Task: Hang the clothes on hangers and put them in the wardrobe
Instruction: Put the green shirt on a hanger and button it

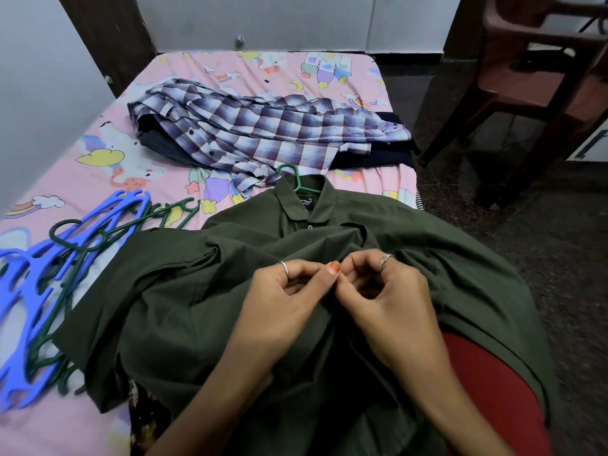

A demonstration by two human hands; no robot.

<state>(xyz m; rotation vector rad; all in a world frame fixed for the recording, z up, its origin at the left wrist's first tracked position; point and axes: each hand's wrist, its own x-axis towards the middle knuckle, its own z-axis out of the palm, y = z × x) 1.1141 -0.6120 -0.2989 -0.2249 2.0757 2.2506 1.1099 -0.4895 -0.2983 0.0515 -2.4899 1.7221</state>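
Buttoning: 2 bare hands work at the front placket of a dark green shirt (184,301), seen from a head-worn camera looking down.
Left hand (289,301): fingers curled, thumb and forefinger pinching 1 edge of the placket fabric at mid-chest.
Right hand (385,291): fingers curled, pinching the opposite edge, fingertips touching those of the other hand.
Button: hidden between the fingertips, so I cannot tell whether it is through its hole.
Shirt position: spread flat, collar away from the person, partly on the bed (82,179) and partly over the person's lap.
Hanger in shirt: a green hook (291,172) pokes out of the collar, so the shirt appears to be on its hanger already.
Spare hangers (36,291): a heap of blue and green plastic ones on the bed, just beside the shirt's sleeve on the person's left.
Waiting clothes: a checked shirt (263,126) lies on darker folded garments farther up the bed, well apart from the hands.
Other surroundings: a brown chair (539,77) stands on the floor to the right.
Wardrobe: not identifiable in view.
Doing this step well: likely best to hold both edges taut and level, push the button fully through, then check that the collar sits centred on the hook before lifting.
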